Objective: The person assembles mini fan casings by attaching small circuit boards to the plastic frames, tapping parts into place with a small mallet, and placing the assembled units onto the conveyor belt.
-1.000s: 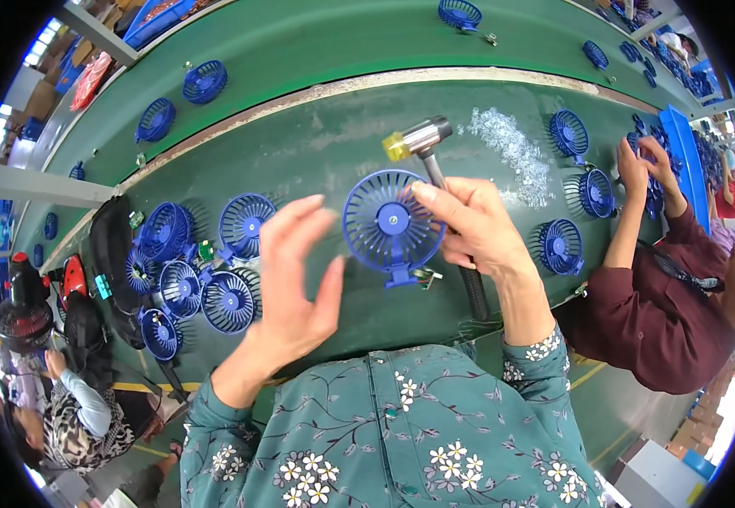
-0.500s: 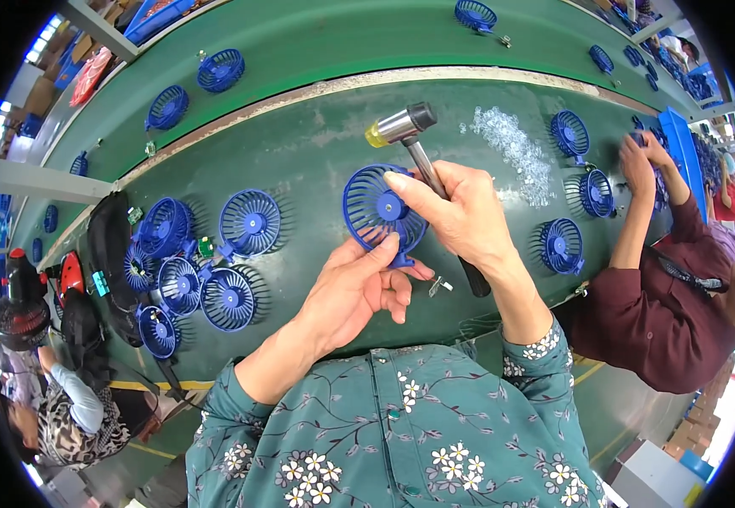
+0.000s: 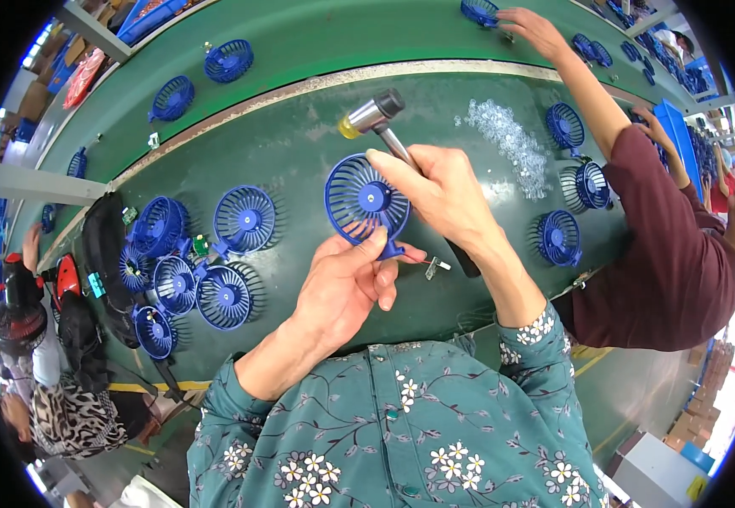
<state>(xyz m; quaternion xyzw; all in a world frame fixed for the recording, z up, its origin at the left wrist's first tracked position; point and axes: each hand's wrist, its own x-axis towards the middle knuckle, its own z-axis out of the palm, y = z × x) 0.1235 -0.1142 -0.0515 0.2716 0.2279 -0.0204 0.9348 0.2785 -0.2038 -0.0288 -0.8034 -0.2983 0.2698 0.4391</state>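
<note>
Just left of frame centre, left hand (image 3: 338, 284): thumb and fingers pinch the fan (image 3: 374, 196) at its lower edge.
Right hand (image 3: 448, 190): closed round the hammer (image 3: 374, 113), thumb reaching the fan's upper rim; contact unclear.
Grip: probably best firm but light, sparing the thin ribs, with the hammer kept clear and the board (image 3: 432, 270) unsnagged.
Fan: mid-frame, blue, round, ribbed, with a solid disc hub; no break visible.
</note>
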